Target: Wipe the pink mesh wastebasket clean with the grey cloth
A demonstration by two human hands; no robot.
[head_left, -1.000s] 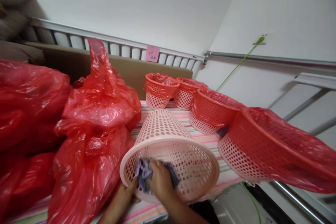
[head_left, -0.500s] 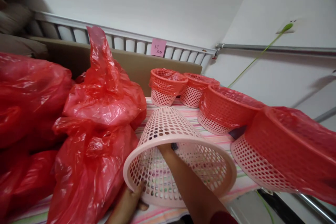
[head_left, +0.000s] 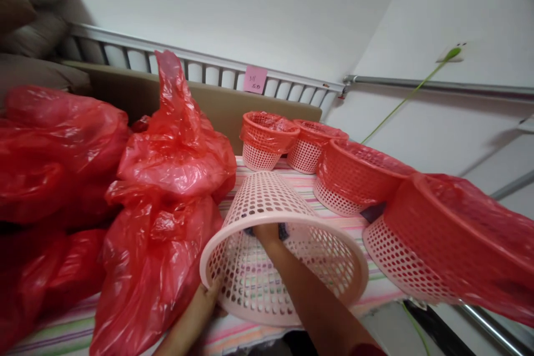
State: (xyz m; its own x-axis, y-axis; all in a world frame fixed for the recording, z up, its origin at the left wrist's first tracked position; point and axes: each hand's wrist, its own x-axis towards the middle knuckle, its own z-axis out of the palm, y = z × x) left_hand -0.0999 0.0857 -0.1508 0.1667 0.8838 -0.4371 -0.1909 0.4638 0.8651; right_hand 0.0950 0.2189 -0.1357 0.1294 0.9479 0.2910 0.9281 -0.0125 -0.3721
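A pale pink perforated plastic wastebasket lies on its side, its mouth facing me. At the lower left of the rim, my left hand is closed on the basket's edge, fingers partly hidden underneath. My right hand reaches deep inside through the mouth. Its fingers press a dark blue cloth against the inner wall; only bits of the cloth show on either side of the hand.
Several pink baskets lined with red bags stand along the right. Bulky red plastic bags crowd the left. Beneath lies a striped sheet. Behind are a tan board and a white radiator with a pink note.
My right hand has shifted slightly along the inner wall, and more of the dark cloth shows. My left hand has moved a little up and left on the rim. The view has shifted slightly.
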